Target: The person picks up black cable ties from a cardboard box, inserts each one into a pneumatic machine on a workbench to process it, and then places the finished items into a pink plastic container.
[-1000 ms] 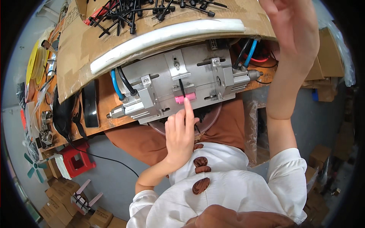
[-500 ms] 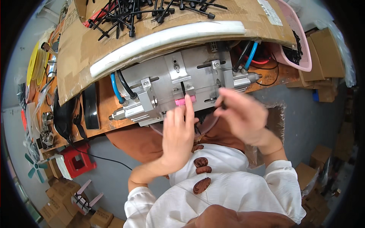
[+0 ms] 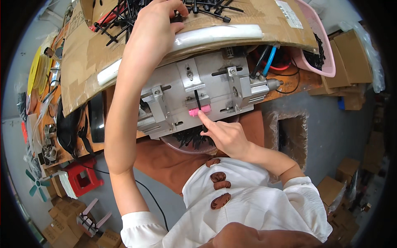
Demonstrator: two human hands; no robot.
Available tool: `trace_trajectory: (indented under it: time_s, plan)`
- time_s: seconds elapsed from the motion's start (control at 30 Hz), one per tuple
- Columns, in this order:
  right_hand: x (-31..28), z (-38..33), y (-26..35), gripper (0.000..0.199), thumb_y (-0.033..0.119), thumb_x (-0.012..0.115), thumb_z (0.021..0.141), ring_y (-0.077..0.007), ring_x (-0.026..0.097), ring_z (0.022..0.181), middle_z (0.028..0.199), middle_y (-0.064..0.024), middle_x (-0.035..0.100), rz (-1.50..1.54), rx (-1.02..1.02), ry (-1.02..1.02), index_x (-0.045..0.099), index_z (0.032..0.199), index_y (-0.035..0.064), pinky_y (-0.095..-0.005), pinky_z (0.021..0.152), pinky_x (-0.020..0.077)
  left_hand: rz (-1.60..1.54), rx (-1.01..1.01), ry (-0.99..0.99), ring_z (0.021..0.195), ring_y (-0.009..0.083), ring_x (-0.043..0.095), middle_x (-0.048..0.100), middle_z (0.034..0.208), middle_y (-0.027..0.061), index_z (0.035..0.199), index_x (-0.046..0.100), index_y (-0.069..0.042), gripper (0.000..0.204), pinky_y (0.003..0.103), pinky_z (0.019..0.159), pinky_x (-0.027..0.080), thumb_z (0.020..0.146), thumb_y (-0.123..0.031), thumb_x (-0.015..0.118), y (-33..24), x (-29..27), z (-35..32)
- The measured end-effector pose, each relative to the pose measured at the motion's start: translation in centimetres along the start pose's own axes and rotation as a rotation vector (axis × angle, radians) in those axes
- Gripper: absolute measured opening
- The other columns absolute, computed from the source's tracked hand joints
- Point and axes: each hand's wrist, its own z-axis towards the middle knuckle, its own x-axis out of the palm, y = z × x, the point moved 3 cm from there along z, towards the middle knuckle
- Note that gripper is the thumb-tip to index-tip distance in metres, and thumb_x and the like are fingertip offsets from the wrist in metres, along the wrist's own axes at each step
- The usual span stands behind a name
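Note:
My left hand (image 3: 155, 25) reaches over the cardboard to a pile of thin black rods with knobbed ends (image 3: 124, 16). Its thumb and fingers are apart, with a dark rod end showing between them. At the metal jig (image 3: 165, 97), my right hand (image 3: 229, 136) stretches its index finger onto a black rod (image 3: 197, 99) lying across a pink block (image 3: 194, 112). Its thumb is near the rod's lower end, and the other fingers are curled. The rod's upper end meets the metal bracket (image 3: 191, 74).
A white foam strip (image 3: 223, 32) edges the cardboard sheet (image 3: 82, 78) above the jig. Below the jig, a bowl (image 3: 188, 151) holds many black rods. Blue air hose (image 3: 269, 62) and a pink basket (image 3: 326, 53) are at the right. A red stool (image 3: 84, 175) stands lower left.
My left hand has left the pink block and moved up to the rod pile. My right hand has come leftward and down to the rod at the block.

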Motion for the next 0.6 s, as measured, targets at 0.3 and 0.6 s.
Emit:
trace_trajectory:
  time_s: [0.3,0.6]
  plan:
    - [-8.7,8.5,-1.0,0.044,0.011,0.067,0.069,-0.0147,0.059,0.06,0.073,-0.002,0.057,-0.375,-0.283,-0.156,0.062,0.112,0.0059,-0.0274,0.046,0.0445,-0.057,0.121,-0.143,0.069,0.016,0.051,0.057,0.08,0.0059,0.094,0.065,-0.003,0.016,0.027,0.065,0.043,0.079,0.0,0.065,-1.4,-2.6,-5.2]
    - [-13.3,26.0,-7.1,0.015,0.016,0.064,0.087,-0.0147,0.061,0.064,0.078,-0.0116,0.068,-0.206,-0.548,0.039,0.069,0.093,0.0026,-0.0288,0.058,0.0494,-0.063,-0.078,-0.166,0.084,0.0205,0.051,0.053,0.095,0.0108,0.14,0.041,0.0,0.078,0.032,0.071,0.046,0.067,0.016,0.066,-7.0,3.0,-18.0]
